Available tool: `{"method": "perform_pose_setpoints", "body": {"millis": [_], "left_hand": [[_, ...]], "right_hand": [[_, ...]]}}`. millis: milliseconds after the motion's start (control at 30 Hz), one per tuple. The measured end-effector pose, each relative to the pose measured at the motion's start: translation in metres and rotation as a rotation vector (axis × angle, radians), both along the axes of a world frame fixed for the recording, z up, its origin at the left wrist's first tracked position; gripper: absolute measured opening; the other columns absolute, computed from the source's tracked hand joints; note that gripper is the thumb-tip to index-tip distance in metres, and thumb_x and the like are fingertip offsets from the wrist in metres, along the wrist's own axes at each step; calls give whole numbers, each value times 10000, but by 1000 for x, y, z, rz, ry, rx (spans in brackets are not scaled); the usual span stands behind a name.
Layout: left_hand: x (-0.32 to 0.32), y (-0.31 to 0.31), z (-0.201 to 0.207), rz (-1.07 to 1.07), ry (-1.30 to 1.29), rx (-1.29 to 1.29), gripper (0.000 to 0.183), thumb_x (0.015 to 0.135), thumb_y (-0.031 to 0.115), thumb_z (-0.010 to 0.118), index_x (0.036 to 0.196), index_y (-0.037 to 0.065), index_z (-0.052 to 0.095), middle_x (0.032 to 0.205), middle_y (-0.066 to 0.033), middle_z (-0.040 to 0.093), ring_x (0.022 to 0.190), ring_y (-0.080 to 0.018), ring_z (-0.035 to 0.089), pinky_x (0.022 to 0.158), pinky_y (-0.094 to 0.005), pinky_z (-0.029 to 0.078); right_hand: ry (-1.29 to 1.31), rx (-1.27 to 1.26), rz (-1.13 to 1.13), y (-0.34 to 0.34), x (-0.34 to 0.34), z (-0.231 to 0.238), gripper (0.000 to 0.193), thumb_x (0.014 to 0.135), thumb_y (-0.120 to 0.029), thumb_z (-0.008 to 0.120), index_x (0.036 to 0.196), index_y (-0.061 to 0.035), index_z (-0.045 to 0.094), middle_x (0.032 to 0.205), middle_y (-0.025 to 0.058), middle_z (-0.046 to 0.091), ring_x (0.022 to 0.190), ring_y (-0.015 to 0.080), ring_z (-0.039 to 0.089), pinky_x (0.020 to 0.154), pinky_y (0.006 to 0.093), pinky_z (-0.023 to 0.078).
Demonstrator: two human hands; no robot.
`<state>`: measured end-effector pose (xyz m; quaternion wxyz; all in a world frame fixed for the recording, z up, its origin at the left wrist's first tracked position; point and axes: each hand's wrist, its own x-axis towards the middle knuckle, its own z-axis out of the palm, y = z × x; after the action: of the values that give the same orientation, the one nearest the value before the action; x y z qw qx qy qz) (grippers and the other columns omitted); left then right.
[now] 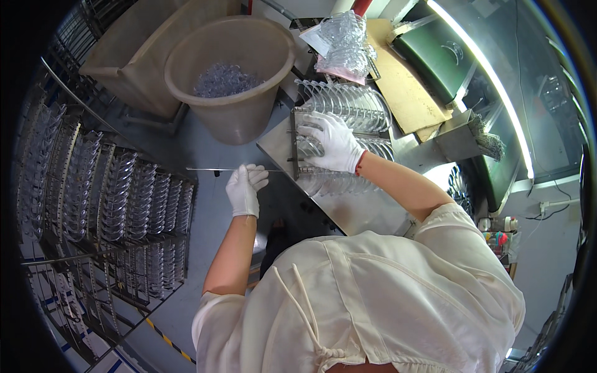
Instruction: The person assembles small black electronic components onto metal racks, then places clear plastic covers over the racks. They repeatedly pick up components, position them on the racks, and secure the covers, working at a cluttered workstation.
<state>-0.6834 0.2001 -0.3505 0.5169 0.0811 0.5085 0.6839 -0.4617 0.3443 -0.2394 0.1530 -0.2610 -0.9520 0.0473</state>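
My left hand point(245, 186), in a white glove, is closed around a thin metal rod point(205, 169). The rod lies nearly level and points toward the rack on my right. My right hand point(333, 142), also gloved, rests with fingers spread on a metal rack point(295, 146) on the worktable. Rows of clear, curved, lens-like plastic pieces point(348, 99) stand in that rack. Part of the rows is hidden under the hand and wrist. Whether the right fingertips grip a piece is hard to see, but they look apart.
A large beige tub point(230, 31) with clear plastic bits point(227, 81) stands ahead. Left of me, a tall rack point(127, 193) carries many clear curved pieces. Beyond the worktable point(357, 211) are bagged clear pieces point(342, 46), cardboard point(404, 81), a metal box point(463, 140) and a bright tube lamp point(491, 68).
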Motion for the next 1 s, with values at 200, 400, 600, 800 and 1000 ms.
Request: {"method": "perform_pose_setpoints", "body": {"millis": [200, 400, 600, 800, 1000], "left_hand": [[40, 6, -7, -228, -90, -105, 301, 1091, 256, 485, 1110, -20, 604, 992, -183, 724, 779, -249, 741, 621, -311, 597], [49, 13, -10, -401, -9, -210, 333, 1072, 320, 533, 1109, 3, 626, 851, -121, 706, 606, -151, 651, 518, -273, 529], [17, 3, -18, 31, -78, -45, 302, 1057, 299, 590, 1081, 1, 631, 802, -91, 671, 642, -165, 644, 559, -279, 521], [32, 8, -32, -194, -81, -72, 264, 1074, 232, 546, 1035, -11, 642, 853, -120, 687, 651, -185, 634, 566, -295, 521], [5, 8, -29, 69, -110, -49, 286, 1089, 236, 500, 1009, -13, 617, 795, -91, 628, 630, -167, 578, 535, -281, 465]], "right_hand": [[37, 10, -2, -1, -1, -2, 608, 705, -290, 809, 1271, -159, 632, 1394, 134, 563, 1334, 373, 501, 1126, 522, 389], [75, 3, 72, 6, 10, 0, 587, 778, -317, 792, 1311, -157, 606, 1389, 143, 565, 1326, 375, 510, 1107, 526, 396], [-45, 37, -120, 21, 66, 3, 662, 821, -389, 754, 1410, -166, 551, 1422, 165, 550, 1379, 359, 486, 1135, 551, 369], [56, 66, -98, 25, 76, -12, 674, 815, -358, 791, 1398, -144, 528, 1434, 171, 540, 1345, 371, 509, 1114, 524, 401], [48, 17, -44, 31, 83, -10, 661, 828, -379, 776, 1388, -133, 529, 1460, 178, 525, 1343, 359, 517, 1119, 539, 388]]}}
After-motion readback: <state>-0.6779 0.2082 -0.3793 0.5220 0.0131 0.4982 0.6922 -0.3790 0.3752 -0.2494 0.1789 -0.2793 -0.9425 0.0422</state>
